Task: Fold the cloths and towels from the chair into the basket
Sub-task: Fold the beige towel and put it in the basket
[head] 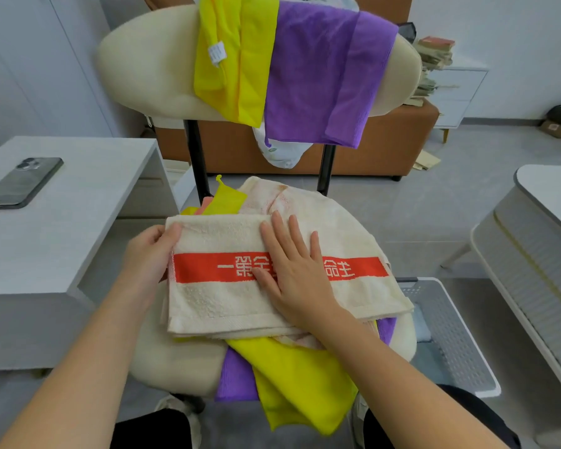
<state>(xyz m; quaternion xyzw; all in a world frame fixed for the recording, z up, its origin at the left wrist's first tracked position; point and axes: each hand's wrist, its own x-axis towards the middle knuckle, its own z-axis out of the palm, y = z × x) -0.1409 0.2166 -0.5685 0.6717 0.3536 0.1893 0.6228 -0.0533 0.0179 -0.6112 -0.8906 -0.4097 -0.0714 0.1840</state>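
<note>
On towel (pixel 214 306): right hand (pixel 297 280) flat (left hand (pixel 149 254) pinching).

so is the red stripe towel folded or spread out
Folded: the towel shows doubled layers along its near edge. The left hand grips its left end; the right hand lies flat on top.

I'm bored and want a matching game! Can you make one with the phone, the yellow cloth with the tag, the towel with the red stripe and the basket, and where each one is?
Things:
1 phone
2 tagged yellow cloth
3 red-striped towel
4 basket

Places:
A on the floor beside the chair
B on the white table
C draped over the chair back
D gripped by the left hand, pressed flat by the right hand

Pairs: 1-B, 2-C, 3-D, 4-A
</note>
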